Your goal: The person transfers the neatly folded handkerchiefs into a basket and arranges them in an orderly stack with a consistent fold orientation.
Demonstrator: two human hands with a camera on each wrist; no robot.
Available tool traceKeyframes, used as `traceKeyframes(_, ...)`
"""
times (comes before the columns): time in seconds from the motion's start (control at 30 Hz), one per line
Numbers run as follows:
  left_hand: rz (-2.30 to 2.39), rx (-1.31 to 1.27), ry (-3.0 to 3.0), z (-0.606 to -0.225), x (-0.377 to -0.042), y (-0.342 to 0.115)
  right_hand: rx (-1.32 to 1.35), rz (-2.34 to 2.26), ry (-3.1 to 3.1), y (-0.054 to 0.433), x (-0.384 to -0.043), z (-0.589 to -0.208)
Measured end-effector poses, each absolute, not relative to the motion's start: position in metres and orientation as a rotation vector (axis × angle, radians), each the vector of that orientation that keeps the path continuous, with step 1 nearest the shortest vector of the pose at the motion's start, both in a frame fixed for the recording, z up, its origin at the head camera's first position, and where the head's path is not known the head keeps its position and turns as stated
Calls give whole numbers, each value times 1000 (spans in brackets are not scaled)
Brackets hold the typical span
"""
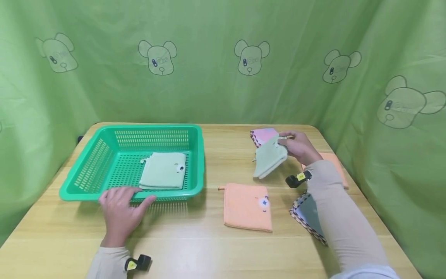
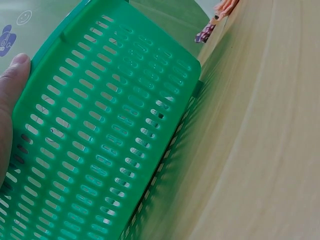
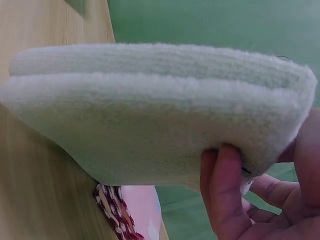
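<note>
My left hand [image 1: 122, 213] grips the front rim of a green plastic basket [image 1: 201, 166], fingers over the edge and thumb along the outside. Inside the basket, a folded pale green towel [image 1: 163, 172] with a small animal face lies flat. Over at the right, my right hand [image 1: 299, 147] pinches one corner of another folded pale green towel [image 1: 270, 155], which hangs tilted above the table. The right wrist view shows this towel's thick folded edge [image 3: 160, 90], with fingers [image 3: 227, 185] against its lower face.
A folded orange towel [image 1: 247, 207] lies mid-table. Behind the held towel is a pink towel [image 1: 265, 133] with a patterned border. A dark towel [image 1: 310, 213] and a second orange one [image 1: 336, 164] lie partly under the right arm. Green curtain [image 1: 216, 97] surrounds the wooden table [image 1: 195, 248].
</note>
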State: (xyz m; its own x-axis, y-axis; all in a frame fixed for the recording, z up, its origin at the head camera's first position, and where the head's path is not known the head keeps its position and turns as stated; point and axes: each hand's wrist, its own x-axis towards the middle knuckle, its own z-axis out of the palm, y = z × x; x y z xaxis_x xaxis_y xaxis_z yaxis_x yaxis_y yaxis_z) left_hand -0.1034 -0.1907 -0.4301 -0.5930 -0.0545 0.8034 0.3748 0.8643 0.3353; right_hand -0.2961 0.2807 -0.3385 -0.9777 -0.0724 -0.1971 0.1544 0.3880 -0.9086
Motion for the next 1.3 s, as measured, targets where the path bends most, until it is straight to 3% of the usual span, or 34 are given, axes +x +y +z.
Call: traceKeyframes(1.3, -617, -212, -2129, -430, -103, -188, -33, -1639, 2469, 252, -300, -329)
